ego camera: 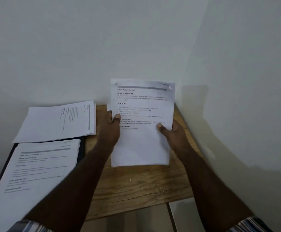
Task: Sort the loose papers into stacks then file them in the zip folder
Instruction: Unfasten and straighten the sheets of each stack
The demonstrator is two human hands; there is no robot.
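Note:
A stack of printed white papers (141,141) is held upright over the wooden table (136,190), its bottom edge near the tabletop. My left hand (110,129) grips its left edge, thumb on the front. My right hand (173,133) grips its right edge, thumb on the page. A second paper stack (56,121) lies turned sideways at the back left. A third stack (34,173) lies at the front left on a dark zip folder (81,153), of which only the edges show.
A white wall (136,39) rises directly behind the table and bends round on the right. The table's front edge runs below my forearms, with pale floor tiles (181,215) beneath it. Striped sleeves show at the bottom corners.

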